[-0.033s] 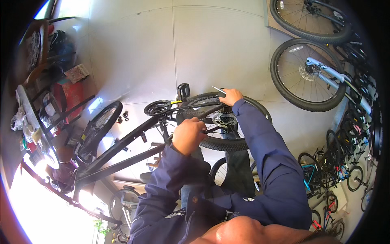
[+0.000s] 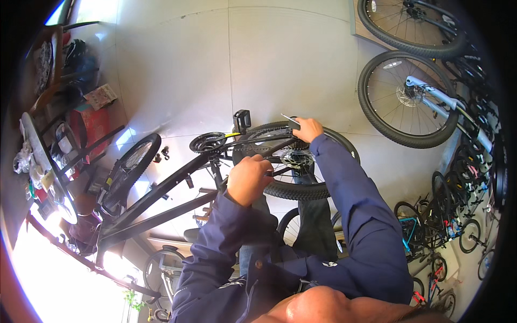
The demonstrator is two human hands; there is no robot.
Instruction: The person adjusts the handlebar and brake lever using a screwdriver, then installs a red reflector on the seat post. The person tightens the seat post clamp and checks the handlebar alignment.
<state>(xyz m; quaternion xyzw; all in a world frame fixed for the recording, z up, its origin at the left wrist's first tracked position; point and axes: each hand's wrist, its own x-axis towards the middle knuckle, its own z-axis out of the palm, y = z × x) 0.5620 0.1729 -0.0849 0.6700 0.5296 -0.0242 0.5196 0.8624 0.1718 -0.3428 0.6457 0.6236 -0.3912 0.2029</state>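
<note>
A black bicycle (image 2: 161,189) stretches in front of me, its rear wheel (image 2: 297,192) to the right and its front wheel (image 2: 141,167) to the left. My left hand (image 2: 249,180) is closed around a black part of the frame beside the rear wheel; its fingers hide the exact spot. My right hand (image 2: 308,130) pinches a thin, pale, rod-like tool (image 2: 287,117) at the far side of that wheel, close to the sprockets and rear frame end. The tool's kind cannot be made out. The chainring (image 2: 208,142) and a black pedal (image 2: 242,121) sit left of my right hand.
Two large bicycle wheels (image 2: 371,116) stand at the right, one with a pale blue fork (image 2: 439,97). Many small bicycles line the right edge. On the left are a cluttered round table (image 2: 51,167) and a red box (image 2: 94,129). Small black parts (image 2: 160,154) lie on the floor.
</note>
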